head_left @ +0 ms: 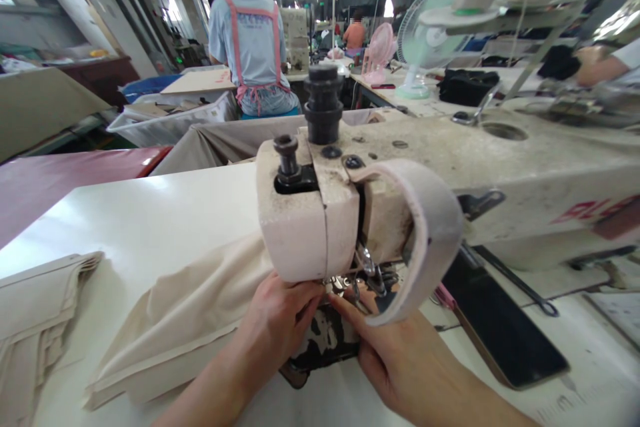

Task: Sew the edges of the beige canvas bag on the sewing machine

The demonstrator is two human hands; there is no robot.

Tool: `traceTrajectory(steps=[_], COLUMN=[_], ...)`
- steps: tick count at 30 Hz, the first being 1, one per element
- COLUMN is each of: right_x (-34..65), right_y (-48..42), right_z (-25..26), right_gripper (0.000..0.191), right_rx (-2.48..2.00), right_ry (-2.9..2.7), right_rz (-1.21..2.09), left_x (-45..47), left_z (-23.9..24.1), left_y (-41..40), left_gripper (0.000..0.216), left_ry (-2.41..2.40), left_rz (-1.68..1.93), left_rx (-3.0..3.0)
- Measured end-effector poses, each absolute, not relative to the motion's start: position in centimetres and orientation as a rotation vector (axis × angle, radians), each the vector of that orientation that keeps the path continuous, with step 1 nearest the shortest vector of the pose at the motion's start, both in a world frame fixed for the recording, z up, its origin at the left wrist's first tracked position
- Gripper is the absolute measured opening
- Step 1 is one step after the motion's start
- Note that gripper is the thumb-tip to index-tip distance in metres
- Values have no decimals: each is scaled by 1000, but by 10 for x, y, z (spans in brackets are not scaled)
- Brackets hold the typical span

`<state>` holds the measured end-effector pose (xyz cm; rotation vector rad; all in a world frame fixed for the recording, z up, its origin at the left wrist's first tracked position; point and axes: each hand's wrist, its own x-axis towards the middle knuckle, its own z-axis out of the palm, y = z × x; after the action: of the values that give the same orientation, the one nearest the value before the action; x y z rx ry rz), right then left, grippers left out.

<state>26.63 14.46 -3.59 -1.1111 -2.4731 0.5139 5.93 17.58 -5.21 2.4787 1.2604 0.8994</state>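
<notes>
Beige fabric [195,313] lies folded and rumpled on the table, running up to the head of a worn white sewing machine [305,233]. My left hand [280,320] rests over the fabric's near end with its fingers closed on it, the fingertips beside the metal presser foot [340,283]. From the other side, my right hand [395,347] reaches the foot, index finger forward and thumb bent below. Its other fingers are partly hidden by a pale curved strap [440,233] on the machine, and what they pinch is unclear. A dark, chipped plate [327,337] shows between the hands.
Stacked beige pieces [40,307] lie at left on the white table [165,207]. A phone [505,320] is at right. Beyond are a fabric-filled bin [175,117], a seated co-worker [257,40], a green fan [425,40] and a pink fan [379,53].
</notes>
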Motion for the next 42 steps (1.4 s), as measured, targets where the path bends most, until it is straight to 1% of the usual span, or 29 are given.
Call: traceTrajectory(steps=[3,10,18,23,28,34,36,40,42], right_x=[264,265,264,259,257,259,259,259,259], right_y=[145,143,144,146,147,146,146,147,146], right_z=[-37,-37,-35,-36,-41,-42,-43,-43,-42], right_gripper=[52,38,39,49,50,56,54,45,43], right_rx=[-1111,-1139,-1152,-1181,-1165,-1128,-1125,-1138,-1133], right_ry=[-2490,-2439,-2429,-2420,-2420,-2421,-2424,-2427,-2416], right_rz=[495,442,455,374,310,329,335,357,378], left_x=[59,58,56,59,61,60,60,60,60], left_z=[-52,-54,-57,-52,-54,-58,-55,-47,-44], left_y=[175,173,172,171,169,171,172,172,172], left_gripper=[26,17,17,18,19,21,22,25,24], left_ry=[1261,1331,1368,1318,1315,1320,1302,1268,1262], left_rz=[947,988,1043,1036,1015,983,941,846,831], left_rx=[2491,2466,2446,2421,2409,2405,2408,2419,2427])
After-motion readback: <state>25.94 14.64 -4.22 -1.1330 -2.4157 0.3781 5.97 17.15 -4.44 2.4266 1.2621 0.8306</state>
